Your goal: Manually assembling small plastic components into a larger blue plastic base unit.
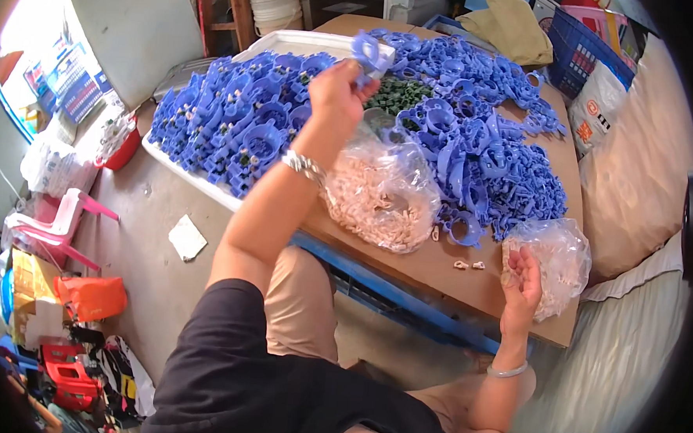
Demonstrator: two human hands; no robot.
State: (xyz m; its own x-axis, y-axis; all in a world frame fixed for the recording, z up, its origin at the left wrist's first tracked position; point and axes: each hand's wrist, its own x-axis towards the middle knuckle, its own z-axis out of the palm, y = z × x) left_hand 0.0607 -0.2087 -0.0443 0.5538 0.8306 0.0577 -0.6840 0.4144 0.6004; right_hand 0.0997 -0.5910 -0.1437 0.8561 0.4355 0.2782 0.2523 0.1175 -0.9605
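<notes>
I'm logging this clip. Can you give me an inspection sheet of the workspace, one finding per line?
Surface: brown cardboard on a blue-framed table.
Job's things: heaped blue plastic parts; more blue pieces in a white tray; dark green parts; pale pieces in a larger clear bag and a smaller clear bag.
Clutter: white sheet on the floor; pink-and-white chair; orange bag.
Left hand: fingers holding up a blue part.
Right hand: fingers loosely curled in front of the smaller clear bag; no held part can be made out.
Cables: nothing seen among the parts.
Surroundings: blue crate and big beige sack, right; stacked white buckets behind.
</notes>
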